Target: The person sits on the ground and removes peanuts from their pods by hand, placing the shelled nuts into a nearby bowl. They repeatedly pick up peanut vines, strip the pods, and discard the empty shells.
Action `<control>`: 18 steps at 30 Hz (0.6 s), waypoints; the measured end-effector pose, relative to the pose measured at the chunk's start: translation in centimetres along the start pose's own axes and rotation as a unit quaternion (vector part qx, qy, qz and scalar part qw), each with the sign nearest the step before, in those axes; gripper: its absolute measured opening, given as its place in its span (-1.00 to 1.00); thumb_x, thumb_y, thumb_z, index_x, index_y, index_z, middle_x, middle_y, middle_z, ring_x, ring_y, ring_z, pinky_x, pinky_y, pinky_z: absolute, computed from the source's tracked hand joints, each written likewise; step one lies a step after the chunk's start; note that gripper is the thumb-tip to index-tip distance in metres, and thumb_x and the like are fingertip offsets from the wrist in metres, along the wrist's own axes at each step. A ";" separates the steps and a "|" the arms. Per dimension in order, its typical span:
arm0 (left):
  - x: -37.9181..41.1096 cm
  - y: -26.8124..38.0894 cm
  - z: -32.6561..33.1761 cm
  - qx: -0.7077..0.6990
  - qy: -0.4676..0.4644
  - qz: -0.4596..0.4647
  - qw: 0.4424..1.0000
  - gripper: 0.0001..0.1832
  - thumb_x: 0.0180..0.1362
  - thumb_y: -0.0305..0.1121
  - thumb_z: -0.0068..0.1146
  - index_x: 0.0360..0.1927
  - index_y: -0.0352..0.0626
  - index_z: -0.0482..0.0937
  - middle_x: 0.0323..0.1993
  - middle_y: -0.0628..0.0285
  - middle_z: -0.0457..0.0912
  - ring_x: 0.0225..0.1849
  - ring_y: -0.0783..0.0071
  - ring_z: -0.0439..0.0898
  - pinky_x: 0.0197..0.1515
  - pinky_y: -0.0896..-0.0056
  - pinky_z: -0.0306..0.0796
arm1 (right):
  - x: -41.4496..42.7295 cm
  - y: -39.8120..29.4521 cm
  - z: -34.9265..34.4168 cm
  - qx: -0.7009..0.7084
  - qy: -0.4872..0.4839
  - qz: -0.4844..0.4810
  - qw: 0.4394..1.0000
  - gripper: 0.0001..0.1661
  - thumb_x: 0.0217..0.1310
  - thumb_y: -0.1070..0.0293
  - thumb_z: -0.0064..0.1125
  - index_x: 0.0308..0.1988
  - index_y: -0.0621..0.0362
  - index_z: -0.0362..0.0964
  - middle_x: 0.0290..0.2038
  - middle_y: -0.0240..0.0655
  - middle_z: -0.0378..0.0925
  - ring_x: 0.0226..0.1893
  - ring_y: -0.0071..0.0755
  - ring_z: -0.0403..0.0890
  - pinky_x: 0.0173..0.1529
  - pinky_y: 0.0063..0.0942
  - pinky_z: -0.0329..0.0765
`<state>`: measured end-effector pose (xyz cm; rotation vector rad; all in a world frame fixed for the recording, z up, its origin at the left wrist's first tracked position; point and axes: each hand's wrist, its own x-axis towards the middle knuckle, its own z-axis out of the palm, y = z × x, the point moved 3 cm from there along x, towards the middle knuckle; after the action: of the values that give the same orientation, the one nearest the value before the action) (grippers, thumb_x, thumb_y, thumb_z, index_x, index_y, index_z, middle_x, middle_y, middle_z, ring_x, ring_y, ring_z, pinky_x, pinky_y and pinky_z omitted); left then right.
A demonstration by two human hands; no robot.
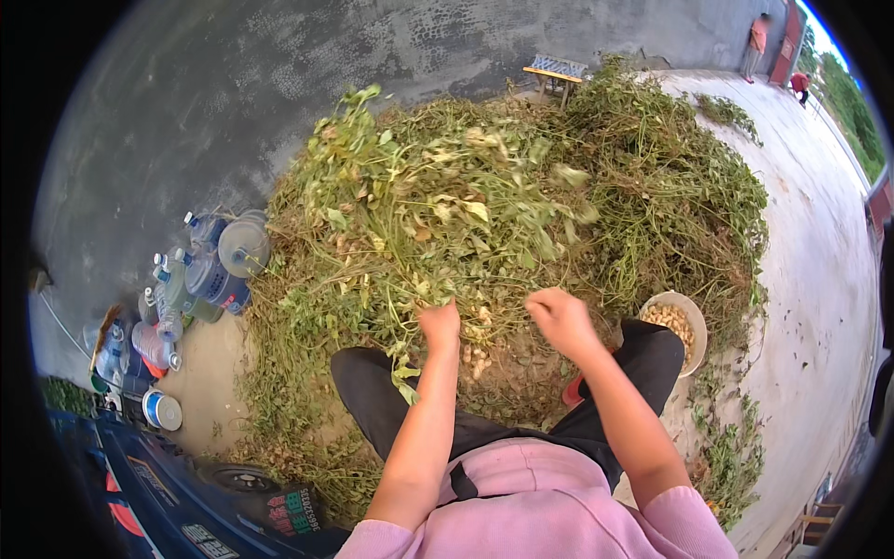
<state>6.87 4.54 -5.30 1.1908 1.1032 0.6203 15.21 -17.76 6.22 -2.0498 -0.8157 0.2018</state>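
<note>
My left hand (441, 327) is closed around the stems of a leafy peanut plant (405, 279), whose foliage spreads forward over the heap. Pale peanut pods (478, 355) cluster just to the right of that hand, between my knees. Fingers curled, my right hand (564, 323) hovers a short way right of the pods. Whether anything small is inside it is hidden. A white bucket (700, 323) partly filled with picked peanuts (668, 321) stands beside my right knee.
A large heap of uprooted plants (649, 161) surrounds my legs. Plastic water bottles (209, 272) line the left side near a grey wall (209, 91). A small bench (557, 70) stands behind the heap. A blue vehicle (147, 482) sits lower left. Two people (756, 45) are far off.
</note>
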 end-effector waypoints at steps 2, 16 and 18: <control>-2.7 1.8 1.1 0.066 -0.006 0.102 0.993 -0.62 0.24 -0.37 0.04 0.08 -0.34 0.34 -0.34 0.14 0.48 -0.36 0.34 0.48 0.18 0.17 0.34 | 1.8 1.1 3.9 -0.039 -0.106 0.031 0.993 -0.67 0.14 0.14 0.17 -0.24 0.18 0.55 -0.27 -0.13 0.58 -0.25 -0.11 0.59 -0.15 -0.28 0.49; 0.1 0.0 -0.9 0.311 0.021 0.148 0.938 -0.67 0.09 -0.51 0.12 -0.06 -0.40 0.40 -0.38 0.13 0.54 -0.43 0.32 0.45 -0.26 0.22 0.34 | -0.7 -3.3 3.0 0.092 -0.197 -0.035 0.975 -0.69 0.26 0.22 -0.13 -0.34 0.24 0.40 -0.47 -0.19 0.51 -0.49 -0.22 0.53 -0.35 -0.35 0.46; 2.5 -0.9 -2.3 0.361 0.015 0.050 0.931 -0.78 0.09 -0.50 0.14 -0.27 -0.47 0.41 -0.55 0.10 0.50 -0.62 0.28 0.39 -0.45 0.13 0.34 | -1.7 -3.4 2.1 0.284 -0.190 0.086 0.936 -0.73 0.26 0.28 -0.16 -0.31 0.23 0.41 -0.41 -0.27 0.52 -0.50 -0.38 0.52 -0.38 -0.44 0.47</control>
<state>5.64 7.37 -6.92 1.8813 1.3539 0.3022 11.37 -16.10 7.40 -1.5415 -0.6972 0.8541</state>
